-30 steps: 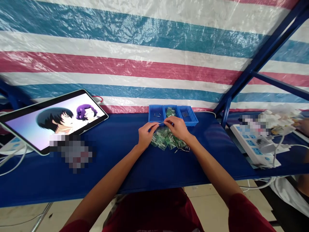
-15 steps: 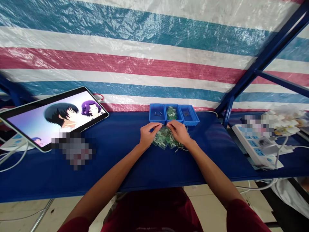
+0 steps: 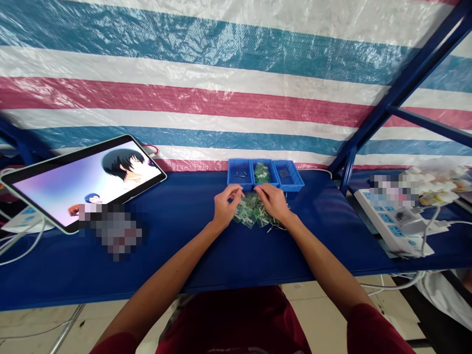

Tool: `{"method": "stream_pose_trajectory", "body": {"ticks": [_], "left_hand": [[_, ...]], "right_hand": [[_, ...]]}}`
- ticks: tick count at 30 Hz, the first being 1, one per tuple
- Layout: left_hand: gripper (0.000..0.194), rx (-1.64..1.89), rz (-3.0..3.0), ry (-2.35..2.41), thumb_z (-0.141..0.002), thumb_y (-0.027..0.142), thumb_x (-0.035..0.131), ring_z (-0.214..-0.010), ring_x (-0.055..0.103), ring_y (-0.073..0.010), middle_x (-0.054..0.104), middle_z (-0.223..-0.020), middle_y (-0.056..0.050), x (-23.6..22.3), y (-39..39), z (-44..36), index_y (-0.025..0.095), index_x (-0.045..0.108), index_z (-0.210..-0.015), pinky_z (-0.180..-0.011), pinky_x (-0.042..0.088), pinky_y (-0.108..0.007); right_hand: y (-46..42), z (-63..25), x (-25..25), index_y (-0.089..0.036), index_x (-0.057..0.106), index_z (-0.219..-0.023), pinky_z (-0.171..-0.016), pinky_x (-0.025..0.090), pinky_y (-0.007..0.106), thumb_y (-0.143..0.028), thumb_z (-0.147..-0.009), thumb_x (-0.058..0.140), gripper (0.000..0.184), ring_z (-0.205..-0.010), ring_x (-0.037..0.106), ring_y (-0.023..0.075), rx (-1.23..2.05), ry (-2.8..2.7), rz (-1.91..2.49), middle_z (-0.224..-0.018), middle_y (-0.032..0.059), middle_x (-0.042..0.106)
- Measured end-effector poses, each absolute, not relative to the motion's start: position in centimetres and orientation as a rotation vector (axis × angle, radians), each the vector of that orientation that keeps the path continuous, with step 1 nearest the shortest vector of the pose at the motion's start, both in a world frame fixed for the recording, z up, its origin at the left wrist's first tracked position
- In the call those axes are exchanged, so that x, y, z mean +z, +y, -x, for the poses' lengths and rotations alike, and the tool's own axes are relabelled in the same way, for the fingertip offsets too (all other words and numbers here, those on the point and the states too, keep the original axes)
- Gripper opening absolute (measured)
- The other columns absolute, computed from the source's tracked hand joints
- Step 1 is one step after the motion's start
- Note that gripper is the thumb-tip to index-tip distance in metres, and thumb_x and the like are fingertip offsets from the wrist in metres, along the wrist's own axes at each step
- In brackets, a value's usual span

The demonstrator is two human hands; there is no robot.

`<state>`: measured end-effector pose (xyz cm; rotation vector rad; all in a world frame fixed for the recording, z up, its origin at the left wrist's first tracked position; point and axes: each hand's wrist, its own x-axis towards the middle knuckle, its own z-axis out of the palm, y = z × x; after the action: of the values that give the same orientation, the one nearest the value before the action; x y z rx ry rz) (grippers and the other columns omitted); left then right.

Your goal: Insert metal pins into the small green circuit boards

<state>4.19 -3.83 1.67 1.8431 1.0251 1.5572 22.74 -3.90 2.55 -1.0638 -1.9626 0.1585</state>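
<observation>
Green packets [image 3: 246,213] partly hidden by right hand [image 3: 273,200], object [image 3: 120,231] near tablet [image 3: 66,189] blurred out

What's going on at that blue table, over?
Left hand, right hand: curled, apart, grip unclear. Green packets: piled below, partly hidden by the right hand. Three blue bins: just beyond.

Shirt [image 3: 236,319] is dark red, with short matching sleeves [image 3: 374,329] and faint pale print [image 3: 254,350] on front; forearms [image 3: 175,265], left hand [image 3: 224,205] and right hand [image 3: 276,201] are bare.
</observation>
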Motion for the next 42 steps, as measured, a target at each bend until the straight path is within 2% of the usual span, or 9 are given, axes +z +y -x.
{"method": "stream_pose_trajectory", "body": {"ticks": [5, 11, 15, 21, 29, 34, 37, 39, 42], "left_hand": [[0.025, 1.508, -2.044, 1.027, -0.093, 0.037, 0.055, -0.066, 0.061, -0.0132, 0.07, -0.083, -0.005, 1.6, -3.6, -4.1, 0.018, 0.071, -0.097, -0.063, 0.05, -0.025], [0.024, 1.46, -1.851, 1.064, -0.088, 0.039, 0.062, -0.048, 0.056, -0.0105, 0.059, -0.055, 0.004, 1.0, -3.3, -4.2, 0.018, 0.063, -0.1, -0.053, 0.045, -0.021], [0.025, 1.429, -1.841, 1.037, -0.088, 0.039, 0.062, -0.044, 0.05, -0.0086, 0.056, -0.051, 0.006, 1.0, -3.5, -4.2, 0.018, 0.059, -0.1, -0.049, 0.041, -0.02], [0.024, 1.421, -1.808, 1.025, -0.088, 0.04, 0.062, -0.04, 0.045, -0.0075, 0.052, -0.048, 0.008, 1.5, -3.6, -4.3, 0.019, 0.058, -0.098, -0.046, 0.038, -0.019], [0.025, 1.431, -1.828, 0.942, -0.093, 0.04, 0.053, -0.043, 0.047, -0.0073, 0.055, -0.059, 0.004, 1.8, -4.0, -4.2, 0.019, 0.057, -0.104, -0.047, 0.04, -0.019], [0.022, 1.608, -1.92, 1.187, -0.095, 0.039, 0.05, -0.045, 0.049, -0.0095, 0.052, -0.053, 0.006, 3.1, -0.3, -4.1, 0.019, 0.058, -0.1, -0.054, 0.041, -0.021], [0.022, 1.495, -2.099, 1.325, -0.095, 0.034, 0.051, -0.048, 0.052, -0.0122, 0.054, -0.055, 0.005, 4.1, 2.9, -4.0, 0.018, 0.059, -0.108, -0.056, 0.041, -0.023], [0.023, 1.396, -2.225, 1.424, -0.094, 0.034, 0.053, -0.054, 0.055, -0.0144, 0.06, -0.062, 0.001, 4.5, 4.0, -3.9, 0.018, 0.061, -0.109, -0.058, 0.041, -0.024], [0.023, 1.387, -2.39, 1.413, -0.097, 0.033, 0.046, -0.073, 0.061, -0.0168, 0.067, -0.084, -0.004, 4.3, 2.9, -3.4, 0.019, 0.065, -0.099, -0.069, 0.044, -0.026]], "right_hand": [[-4.0, -22.7, 2.7, -0.018, 0.065, -0.093, -0.072, 0.049, 0.03, -0.039, -0.1, 0.037, 0.036, -0.076, 0.064, 0.0187, 0.149, -1.929, 1.06, -0.082, 0.0081, 0.068], [-4.2, -22.7, 3.0, -0.019, 0.065, -0.098, -0.067, 0.048, 0.029, -0.039, -0.099, 0.04, 0.033, -0.068, 0.062, 0.0171, 0.194, -1.962, 1.021, -0.083, 0.0076, 0.069], [-4.3, -22.6, 3.0, -0.017, 0.065, -0.1, -0.058, 0.044, 0.027, -0.039, -0.097, 0.045, 0.029, -0.057, 0.056, 0.014, 0.258, -2.042, 0.948, -0.078, 0.0054, 0.066], [-4.3, -22.3, 3.0, -0.018, 0.064, -0.089, -0.059, 0.043, 0.026, -0.035, -0.098, 0.043, 0.029, -0.063, 0.057, 0.0148, 0.277, -2.121, 0.913, -0.077, 0.0049, 0.066], [-4.0, -22.4, 2.3, -0.019, 0.065, -0.092, -0.066, 0.047, 0.029, -0.04, -0.098, 0.04, 0.034, -0.071, 0.064, 0.0186, 0.217, -2.033, 1.059, -0.081, 0.0072, 0.069], [-4.0, -22.3, 2.4, -0.019, 0.067, -0.096, -0.071, 0.05, 0.031, -0.04, -0.098, 0.04, 0.035, -0.077, 0.066, 0.0199, 0.213, -1.908, 1.109, -0.088, 0.0084, 0.072], [-3.8, -22.3, 2.4, -0.018, 0.067, -0.097, -0.068, 0.05, 0.031, -0.039, -0.098, 0.04, 0.034, -0.072, 0.065, 0.0195, 0.207, -1.885, 1.122, -0.086, 0.0084, 0.072], [-3.5, -22.6, 2.6, -0.018, 0.067, -0.095, -0.068, 0.05, 0.032, -0.039, -0.097, 0.04, 0.035, -0.072, 0.065, 0.0196, 0.199, -1.883, 1.133, -0.086, 0.0087, 0.072], [-3.1, -24.0, 3.4, -0.018, 0.068, -0.092, -0.067, 0.051, 0.032, -0.039, -0.096, 0.043, 0.033, -0.071, 0.064, 0.0194, 0.19, -1.89, 1.186, -0.087, 0.0084, 0.071]]}}
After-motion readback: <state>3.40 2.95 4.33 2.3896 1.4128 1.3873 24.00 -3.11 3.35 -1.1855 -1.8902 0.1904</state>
